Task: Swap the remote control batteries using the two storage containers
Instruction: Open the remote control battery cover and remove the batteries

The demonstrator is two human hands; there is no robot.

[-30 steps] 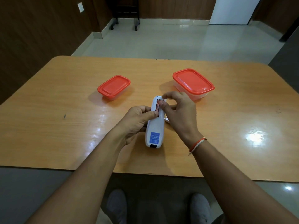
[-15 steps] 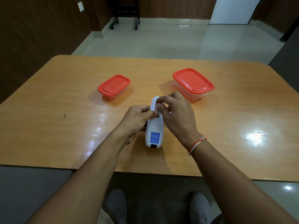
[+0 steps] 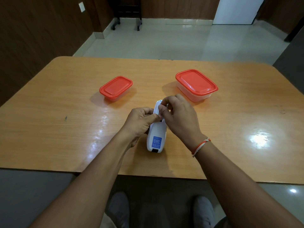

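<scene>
Left hand [image 3: 139,120] curled, gripping white remote [image 3: 156,139] on table [image 3: 65,129]; right hand [image 3: 177,116] fingertips pinched at open battery bay.

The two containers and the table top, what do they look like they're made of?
Small container and large container: likely plastic, with opaque, smooth red lids over clear, slightly cloudy tubs that let the table colour show through. Table: looks like wood-grain laminate or varnished wood; fine grain lines show and a glossy finish mirrors the lights as bright patches. Which of the two it is cannot be told.
</scene>
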